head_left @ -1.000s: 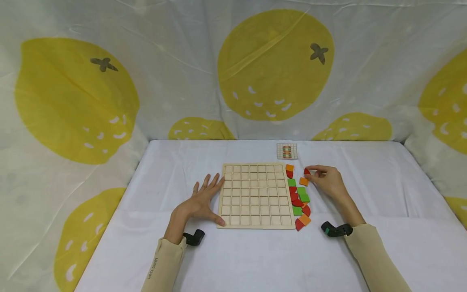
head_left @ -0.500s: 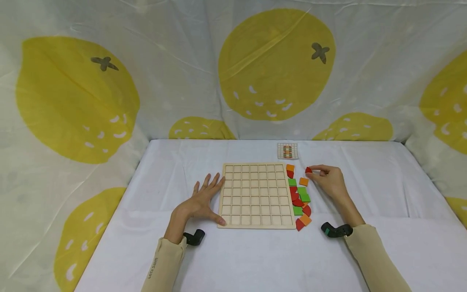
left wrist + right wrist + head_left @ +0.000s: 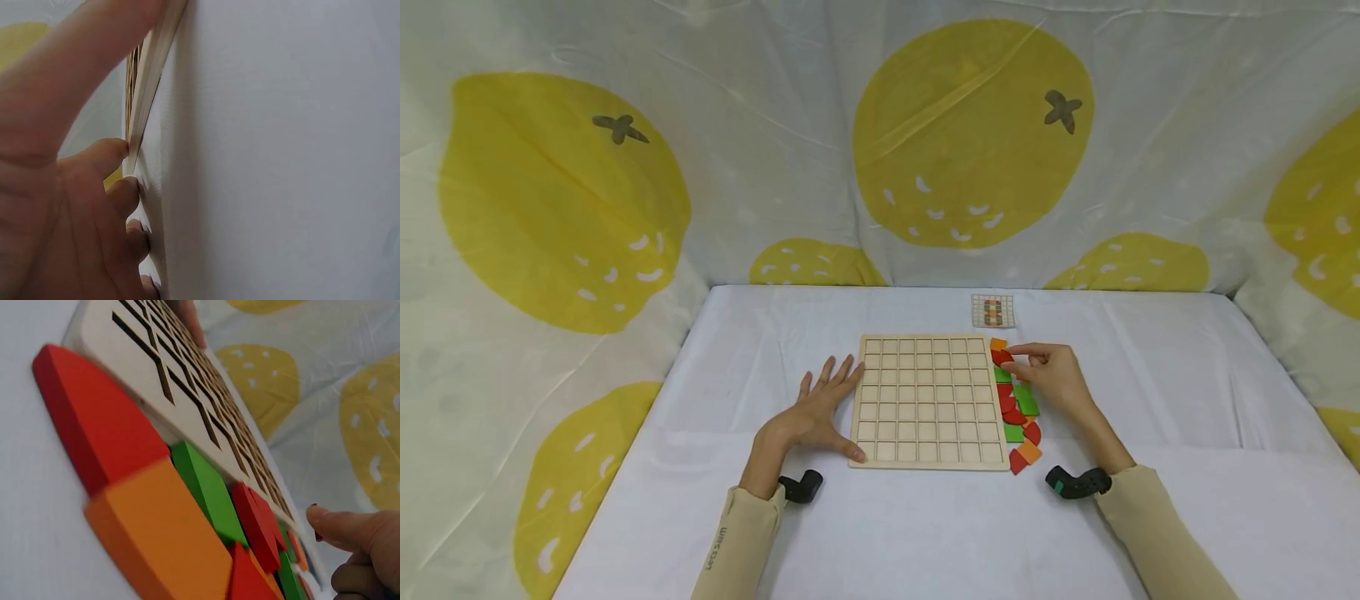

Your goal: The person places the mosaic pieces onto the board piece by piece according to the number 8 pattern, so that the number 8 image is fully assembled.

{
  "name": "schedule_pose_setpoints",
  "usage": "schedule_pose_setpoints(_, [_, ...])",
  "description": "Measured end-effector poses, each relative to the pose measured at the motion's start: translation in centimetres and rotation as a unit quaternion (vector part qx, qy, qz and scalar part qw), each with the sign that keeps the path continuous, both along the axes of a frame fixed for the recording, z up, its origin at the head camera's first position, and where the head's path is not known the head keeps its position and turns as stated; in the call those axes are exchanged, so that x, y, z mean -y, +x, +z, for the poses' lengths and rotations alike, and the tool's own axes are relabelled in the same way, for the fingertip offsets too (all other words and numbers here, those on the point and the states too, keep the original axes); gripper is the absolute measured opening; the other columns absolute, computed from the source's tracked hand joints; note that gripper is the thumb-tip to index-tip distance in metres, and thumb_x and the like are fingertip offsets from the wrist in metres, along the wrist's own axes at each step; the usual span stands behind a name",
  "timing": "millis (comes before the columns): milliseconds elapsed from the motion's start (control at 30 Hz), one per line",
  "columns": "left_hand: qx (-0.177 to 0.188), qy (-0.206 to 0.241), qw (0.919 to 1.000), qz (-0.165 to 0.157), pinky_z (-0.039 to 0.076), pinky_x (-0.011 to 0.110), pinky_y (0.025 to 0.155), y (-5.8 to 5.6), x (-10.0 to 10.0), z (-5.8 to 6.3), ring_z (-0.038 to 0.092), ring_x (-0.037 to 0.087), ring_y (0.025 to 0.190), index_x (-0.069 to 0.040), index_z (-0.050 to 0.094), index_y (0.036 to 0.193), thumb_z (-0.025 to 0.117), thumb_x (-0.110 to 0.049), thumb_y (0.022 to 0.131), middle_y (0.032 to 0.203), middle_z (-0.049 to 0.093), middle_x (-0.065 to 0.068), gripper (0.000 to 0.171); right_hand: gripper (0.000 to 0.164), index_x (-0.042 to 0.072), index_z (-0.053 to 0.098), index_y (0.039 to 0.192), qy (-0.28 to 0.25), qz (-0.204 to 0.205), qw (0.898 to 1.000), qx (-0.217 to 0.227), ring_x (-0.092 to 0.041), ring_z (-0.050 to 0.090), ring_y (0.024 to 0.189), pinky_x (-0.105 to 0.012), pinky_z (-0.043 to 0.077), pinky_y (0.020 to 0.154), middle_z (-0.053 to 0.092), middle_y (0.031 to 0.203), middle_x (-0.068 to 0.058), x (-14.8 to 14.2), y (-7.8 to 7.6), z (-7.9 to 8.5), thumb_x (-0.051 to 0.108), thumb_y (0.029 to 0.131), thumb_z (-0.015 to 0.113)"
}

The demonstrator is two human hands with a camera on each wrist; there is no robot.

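The wooden grid board [image 3: 925, 466] lies flat on the white cloth, its square cells bare. My left hand [image 3: 811, 423] is spread along the board's left edge, thumb at the near corner and fingertips at the side. In the left wrist view, the fingertips meet the board's edge [image 3: 149, 87]. To the right of the board, my right hand [image 3: 1054, 373] pinches a red quarter-round tile [image 3: 318, 537] between thumb and fingers, mostly hidden by the thumb in the right wrist view. It overlaps the top of the tile row beside an orange square tile [image 3: 997, 343].
Several loose red, orange and green tiles line the board's right side, among them a green square tile [image 3: 1013, 433] and a near orange square tile [image 3: 1028, 452]. Behind the board lies a small pattern card [image 3: 993, 311]. A lemon-print cloth [image 3: 775, 167] hangs at the back.
My right hand lifted slightly right with the red quarter-round tile, then moved left to the top of the tile row. My left hand stays on the board's edge.
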State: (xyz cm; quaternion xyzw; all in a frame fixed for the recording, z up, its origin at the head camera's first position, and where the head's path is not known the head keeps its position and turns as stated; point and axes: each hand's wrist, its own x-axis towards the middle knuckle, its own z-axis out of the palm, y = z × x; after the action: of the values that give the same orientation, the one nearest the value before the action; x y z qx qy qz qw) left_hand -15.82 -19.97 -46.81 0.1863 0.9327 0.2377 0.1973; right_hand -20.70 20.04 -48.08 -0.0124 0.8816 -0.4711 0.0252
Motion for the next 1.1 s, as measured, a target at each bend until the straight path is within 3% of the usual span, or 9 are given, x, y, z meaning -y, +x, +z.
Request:
schedule_pose_setpoints(200, [0.001, -0.008, 1.0, 0.0, -0.009, 0.066, 0.127, 0.0, -0.1, 0.1, -0.015, 0.037, 0.162, -0.017, 0.006, 0.168, 0.097, -0.052, 0.062, 0.176, -0.007, 0.009, 0.144, 0.036, 0.002, 0.078, 0.116, 0.015, 0.063, 0.998, -0.001, -0.01, 0.026, 0.051, -0.022, 0.02, 0.048, 0.029, 0.056, 0.005, 3.3, -0.2, 0.1, 0.025, 0.089, 0.083])
schedule_pose_setpoints(467, [0.0, 0.002, 1.0, -0.003, -0.008, 0.066, 0.127, 0.1, -0.1, 0.1, -0.014, 0.037, 0.162, -0.016, 0.008, 0.168, 0.097, -0.051, 0.063, 0.176, -0.005, 0.01, 0.142, 0.032, 0.003, 0.078, 0.114, 0.041, 0.101, 0.994, -0.022, -0.012, 0.031, 0.052, -0.023, 0.028, 0.051, 0.034, 0.056, 0.003, 6.7, -1.0, 0.1, 0.021, 0.088, 0.084])
schedule_pose_setpoints(1100, [-0.001, -0.001, 1.0, 0.0, -0.009, 0.065, 0.127, 0.1, 0.0, 0.1, -0.015, 0.036, 0.162, -0.017, 0.007, 0.168, 0.097, -0.052, 0.062, 0.176, -0.006, 0.008, 0.143, 0.021, 0.005, 0.081, 0.109, 0.01, 0.093, 0.994, -0.05, -0.01, 0.028, 0.046, -0.02, 0.02, 0.047, 0.033, 0.052, 0.004, 7.7, -1.5, -0.8, 0.017, 0.091, 0.08])
